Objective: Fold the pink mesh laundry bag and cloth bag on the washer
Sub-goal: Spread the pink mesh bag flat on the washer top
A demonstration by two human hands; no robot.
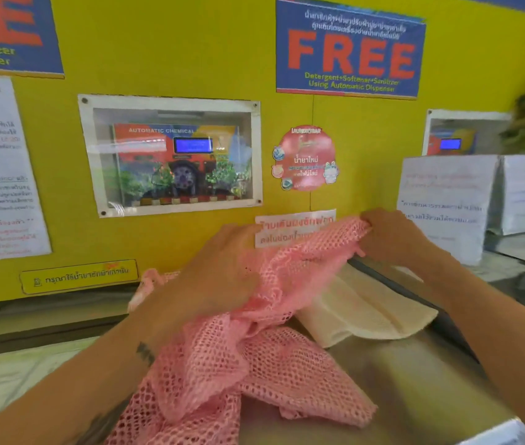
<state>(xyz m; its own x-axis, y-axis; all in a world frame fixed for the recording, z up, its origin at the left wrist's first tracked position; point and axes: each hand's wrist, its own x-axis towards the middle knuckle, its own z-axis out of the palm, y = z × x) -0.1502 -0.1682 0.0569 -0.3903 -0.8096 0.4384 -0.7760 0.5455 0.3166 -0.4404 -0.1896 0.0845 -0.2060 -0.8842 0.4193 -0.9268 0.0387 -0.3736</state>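
Mesh bag (pixel 254 358): pink, crumpled on washer top (pixel 415 380), upper edge lifted toward yellow wall (pixel 190 59). Left hand (pixel 213 274): clutching bunched mesh mid-bag, raised above washer. Right hand (pixel 396 234): pinching mesh corner, pulled out to right. Cloth bag (pixel 367 309): cream, flat on washer, just behind mesh bag, partly under it. FREE poster (pixel 349 49): on wall above.
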